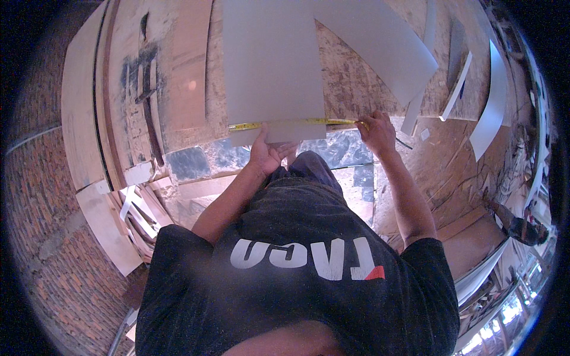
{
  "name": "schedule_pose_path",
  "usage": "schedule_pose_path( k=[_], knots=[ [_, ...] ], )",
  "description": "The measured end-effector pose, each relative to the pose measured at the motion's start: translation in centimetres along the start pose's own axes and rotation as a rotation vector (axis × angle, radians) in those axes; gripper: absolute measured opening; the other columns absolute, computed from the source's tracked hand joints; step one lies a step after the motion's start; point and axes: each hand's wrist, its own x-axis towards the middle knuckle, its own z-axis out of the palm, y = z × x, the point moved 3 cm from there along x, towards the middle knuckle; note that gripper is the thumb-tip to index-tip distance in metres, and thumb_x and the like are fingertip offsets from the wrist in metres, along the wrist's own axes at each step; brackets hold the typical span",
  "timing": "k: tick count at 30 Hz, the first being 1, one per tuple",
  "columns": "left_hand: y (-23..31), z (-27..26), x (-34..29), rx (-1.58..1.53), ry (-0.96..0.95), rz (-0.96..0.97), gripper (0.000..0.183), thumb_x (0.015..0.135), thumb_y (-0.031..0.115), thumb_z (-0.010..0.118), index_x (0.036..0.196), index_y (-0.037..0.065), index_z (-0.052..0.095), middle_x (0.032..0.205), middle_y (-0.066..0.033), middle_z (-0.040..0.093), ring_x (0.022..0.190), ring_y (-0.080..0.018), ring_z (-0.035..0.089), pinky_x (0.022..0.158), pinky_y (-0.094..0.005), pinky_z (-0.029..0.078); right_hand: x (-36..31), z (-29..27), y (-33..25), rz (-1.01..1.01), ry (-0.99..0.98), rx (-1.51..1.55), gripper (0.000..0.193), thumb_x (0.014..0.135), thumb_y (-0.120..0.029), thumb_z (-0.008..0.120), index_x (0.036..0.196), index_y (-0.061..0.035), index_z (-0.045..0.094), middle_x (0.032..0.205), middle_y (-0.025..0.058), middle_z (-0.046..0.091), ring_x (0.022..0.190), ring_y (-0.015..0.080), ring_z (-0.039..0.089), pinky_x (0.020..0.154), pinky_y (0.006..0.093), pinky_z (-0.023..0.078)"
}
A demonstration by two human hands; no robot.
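Observation:
A long pale grey panel (270, 65) lies on the wooden worktop in front of me, its near end overhanging the edge. Across that near end runs the yellow blade of a tape measure (309, 121). My left hand (267, 155) grips the panel's near edge, thumb on top against the tape and fingers partly hidden below. Beyond the panel's right side, my right hand (378, 135) is closed on the tape measure, holding the blade stretched level. Its fingers hide most of what they grip. A thin dark strip (404, 143) shows just right of this hand.
Another grey sheet (380, 50) lies slanted at the right, near narrow offcuts (457, 86) and a curved white strip (490, 101). A dark clamp-like tool (148, 98) rests on the left. A brick wall (35, 196) stands far left. Another person (525, 230) is at the right rim.

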Motion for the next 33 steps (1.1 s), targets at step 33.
schedule_pose_path(
  k=[33],
  knots=[
    [0.17,-0.23,0.08,0.060,-0.029,0.016,0.074,0.091,0.060,0.050,0.136,0.002,0.040,0.121,-0.0272,0.057,0.103,-0.0417,0.063,0.085,-0.0492,0.056,0.27,-0.17,0.16,-0.010,-0.046,-0.003,0.017,0.083,-0.029,0.066,0.093,-0.0168,0.074,0.094,0.0100,0.062,0.095,0.0315,0.058,0.082,0.0424,0.050]
  ],
)
